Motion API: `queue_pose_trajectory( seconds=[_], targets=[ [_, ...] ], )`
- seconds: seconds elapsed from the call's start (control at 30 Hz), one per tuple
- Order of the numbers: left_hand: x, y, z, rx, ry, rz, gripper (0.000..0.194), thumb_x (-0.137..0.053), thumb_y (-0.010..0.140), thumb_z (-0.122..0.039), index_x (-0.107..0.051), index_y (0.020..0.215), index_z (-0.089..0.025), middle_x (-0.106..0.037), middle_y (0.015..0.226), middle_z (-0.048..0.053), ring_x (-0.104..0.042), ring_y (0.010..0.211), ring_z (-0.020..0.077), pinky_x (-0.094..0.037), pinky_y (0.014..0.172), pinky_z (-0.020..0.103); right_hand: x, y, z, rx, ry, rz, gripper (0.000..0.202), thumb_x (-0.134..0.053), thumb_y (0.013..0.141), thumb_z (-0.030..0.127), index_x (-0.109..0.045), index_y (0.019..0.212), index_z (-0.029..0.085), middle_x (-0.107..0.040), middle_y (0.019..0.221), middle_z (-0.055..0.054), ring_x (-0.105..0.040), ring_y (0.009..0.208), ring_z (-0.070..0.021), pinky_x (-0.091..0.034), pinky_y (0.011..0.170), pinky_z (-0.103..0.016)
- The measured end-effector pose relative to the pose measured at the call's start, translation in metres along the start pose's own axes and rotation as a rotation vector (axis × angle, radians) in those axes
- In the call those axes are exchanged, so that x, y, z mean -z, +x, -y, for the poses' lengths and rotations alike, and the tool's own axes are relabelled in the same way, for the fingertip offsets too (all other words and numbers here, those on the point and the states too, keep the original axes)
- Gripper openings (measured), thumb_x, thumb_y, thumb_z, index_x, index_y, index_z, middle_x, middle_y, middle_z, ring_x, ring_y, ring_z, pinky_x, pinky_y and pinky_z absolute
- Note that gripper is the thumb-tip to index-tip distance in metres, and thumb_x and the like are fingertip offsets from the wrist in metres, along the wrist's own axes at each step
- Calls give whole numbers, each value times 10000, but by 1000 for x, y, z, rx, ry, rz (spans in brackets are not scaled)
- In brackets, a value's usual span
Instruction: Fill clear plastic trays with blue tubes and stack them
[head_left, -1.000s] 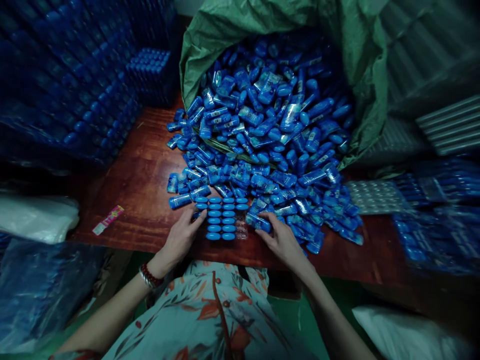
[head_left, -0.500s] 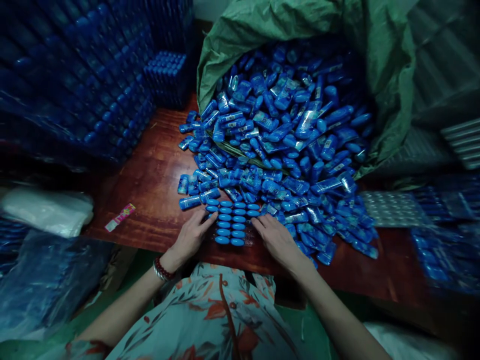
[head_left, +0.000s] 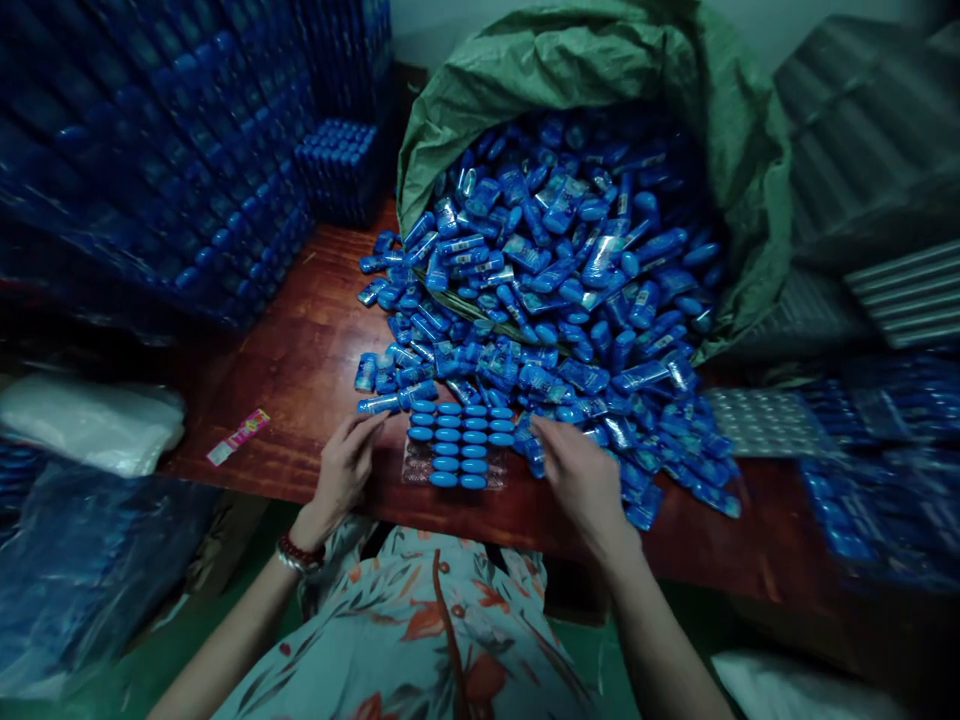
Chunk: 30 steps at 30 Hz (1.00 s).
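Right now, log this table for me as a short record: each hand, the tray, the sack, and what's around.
Left hand: left of the tray, fingers bent; grip unclear
Right hand: right of the tray, fingertips by loose blue containers; grip unclear
Clear tray: blue containers in rows, outer columns shorter than the middle two
Green sack: mouth open, loose containers spilling onto the table
Table's left part: pink strip

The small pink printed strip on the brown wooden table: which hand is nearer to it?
Left. The left hand is to the strip's right, apart from it; the right hand is farther right, beyond the blue oval-topped packs.
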<state>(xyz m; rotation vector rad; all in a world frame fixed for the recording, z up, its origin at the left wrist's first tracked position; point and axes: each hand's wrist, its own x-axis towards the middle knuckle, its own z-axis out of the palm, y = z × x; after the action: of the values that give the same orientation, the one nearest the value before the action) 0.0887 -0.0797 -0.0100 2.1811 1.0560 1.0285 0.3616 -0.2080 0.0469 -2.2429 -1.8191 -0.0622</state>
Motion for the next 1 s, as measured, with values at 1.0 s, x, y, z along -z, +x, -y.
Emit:
queue_pose_trajectory(
  seconds=[1.0],
  targets=[
    [10,88,3,-45,121,255,281,-473,892,-397,-587,1010,-169,-577,975,64,-581,881,188,-486,771,309,-17,-43,-28,-157,513,-16,225,-436,928,273,-517,1129,214,-625,1035,-68,-605,939,-196,-489,795,-318]
  ],
)
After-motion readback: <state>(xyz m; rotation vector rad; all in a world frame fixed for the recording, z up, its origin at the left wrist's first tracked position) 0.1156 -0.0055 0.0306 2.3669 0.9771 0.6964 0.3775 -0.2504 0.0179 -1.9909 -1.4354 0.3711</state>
